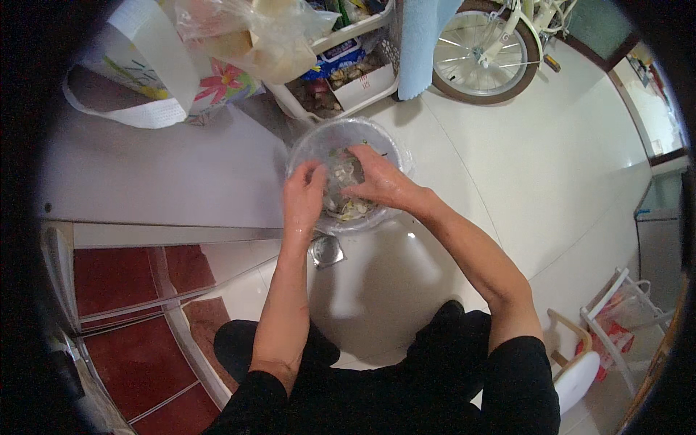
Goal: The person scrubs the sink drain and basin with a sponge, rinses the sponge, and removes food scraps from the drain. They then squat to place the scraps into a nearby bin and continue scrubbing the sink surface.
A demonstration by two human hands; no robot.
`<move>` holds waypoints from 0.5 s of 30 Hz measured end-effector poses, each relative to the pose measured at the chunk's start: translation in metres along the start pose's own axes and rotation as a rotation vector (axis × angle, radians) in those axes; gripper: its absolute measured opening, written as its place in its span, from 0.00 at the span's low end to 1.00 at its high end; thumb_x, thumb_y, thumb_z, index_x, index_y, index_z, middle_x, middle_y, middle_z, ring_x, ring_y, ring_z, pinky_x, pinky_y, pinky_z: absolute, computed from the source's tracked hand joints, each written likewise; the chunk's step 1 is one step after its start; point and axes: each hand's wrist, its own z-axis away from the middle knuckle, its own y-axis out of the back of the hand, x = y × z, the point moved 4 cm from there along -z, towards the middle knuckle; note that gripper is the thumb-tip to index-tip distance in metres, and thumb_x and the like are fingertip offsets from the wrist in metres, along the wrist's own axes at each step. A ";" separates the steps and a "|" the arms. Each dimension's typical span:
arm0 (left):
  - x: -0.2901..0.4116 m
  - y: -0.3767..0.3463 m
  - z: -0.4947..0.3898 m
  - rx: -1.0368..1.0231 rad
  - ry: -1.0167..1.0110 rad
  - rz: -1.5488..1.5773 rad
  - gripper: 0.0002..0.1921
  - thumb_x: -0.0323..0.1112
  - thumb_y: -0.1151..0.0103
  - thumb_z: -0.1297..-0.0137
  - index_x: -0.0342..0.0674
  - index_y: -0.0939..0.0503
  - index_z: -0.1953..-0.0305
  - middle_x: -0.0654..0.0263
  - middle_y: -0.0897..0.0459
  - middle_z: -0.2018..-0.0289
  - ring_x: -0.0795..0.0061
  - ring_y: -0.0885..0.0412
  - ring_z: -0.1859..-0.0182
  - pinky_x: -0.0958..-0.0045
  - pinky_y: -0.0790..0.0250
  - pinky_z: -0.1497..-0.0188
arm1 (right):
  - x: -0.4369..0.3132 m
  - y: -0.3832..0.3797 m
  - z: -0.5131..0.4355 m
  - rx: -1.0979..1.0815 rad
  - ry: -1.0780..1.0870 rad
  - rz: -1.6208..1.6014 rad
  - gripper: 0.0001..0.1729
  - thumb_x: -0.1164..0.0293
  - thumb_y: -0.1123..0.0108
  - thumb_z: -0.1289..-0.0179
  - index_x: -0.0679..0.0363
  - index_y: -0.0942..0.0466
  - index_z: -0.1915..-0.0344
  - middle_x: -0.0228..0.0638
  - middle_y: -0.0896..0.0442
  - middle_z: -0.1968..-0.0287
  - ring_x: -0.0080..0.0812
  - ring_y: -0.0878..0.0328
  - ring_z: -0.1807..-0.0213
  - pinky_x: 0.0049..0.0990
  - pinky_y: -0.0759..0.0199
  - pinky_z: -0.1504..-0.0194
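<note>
A round bin lined with a clear plastic bag point(385, 142) stands on the floor before me, with food scraps point(353, 210) inside, some pale and some green. Over its left side is my left hand point(305, 193), fingers bent; whether it grips anything is unclear. My right hand point(380, 179) reaches in from the right, thumb and fingers spread around a clear, crumpled-looking thing point(343, 173) that I cannot make out well. Both hands look wet. Whether the right fingers touch that thing is hard to tell.
A storage rack point(353, 103) with packets stands behind the bin, beside a light blue cloth point(417, 54) and a bicycle wheel point(484, 57). On the left are a pale cabinet point(179, 168) and a flowered bag point(163, 70). A floor drain point(327, 251) lies near the bin.
</note>
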 end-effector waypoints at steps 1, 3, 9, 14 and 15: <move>-0.004 -0.005 -0.001 -0.064 0.105 0.108 0.08 0.32 0.47 0.36 0.33 0.22 0.66 0.63 0.18 0.64 0.77 0.22 0.64 0.75 0.30 0.68 | 0.000 0.001 0.002 0.055 0.025 -0.034 0.40 0.64 0.27 0.57 0.68 0.35 0.46 0.55 0.29 0.51 0.54 0.31 0.46 0.38 0.36 0.44; -0.008 -0.012 -0.002 -0.135 0.235 0.290 0.08 0.33 0.43 0.39 0.33 0.21 0.67 0.68 0.21 0.71 0.80 0.25 0.69 0.75 0.33 0.70 | -0.001 0.001 0.003 -0.001 -0.018 -0.025 0.41 0.62 0.27 0.56 0.68 0.36 0.46 0.55 0.30 0.49 0.55 0.32 0.46 0.37 0.37 0.44; -0.013 -0.003 -0.005 -0.081 0.216 0.519 0.05 0.32 0.41 0.40 0.38 0.22 0.70 0.71 0.21 0.73 0.81 0.26 0.70 0.77 0.34 0.67 | -0.033 0.030 0.002 0.053 0.071 -0.020 0.26 0.63 0.33 0.48 0.68 0.29 0.54 0.51 0.25 0.56 0.48 0.26 0.53 0.36 0.32 0.51; -0.010 0.008 0.000 -0.034 0.181 0.428 0.05 0.30 0.41 0.40 0.39 0.22 0.72 0.72 0.22 0.74 0.82 0.27 0.70 0.77 0.35 0.65 | -0.033 0.045 0.000 0.157 -0.028 -0.070 0.13 0.69 0.41 0.40 0.68 0.24 0.60 0.45 0.20 0.60 0.40 0.23 0.60 0.33 0.29 0.57; -0.008 0.008 0.001 -0.016 0.160 0.342 0.05 0.30 0.41 0.40 0.39 0.23 0.73 0.73 0.23 0.74 0.83 0.28 0.70 0.78 0.36 0.65 | -0.033 0.046 0.001 0.239 0.054 -0.136 0.13 0.70 0.41 0.41 0.68 0.24 0.60 0.46 0.20 0.58 0.41 0.23 0.59 0.35 0.28 0.56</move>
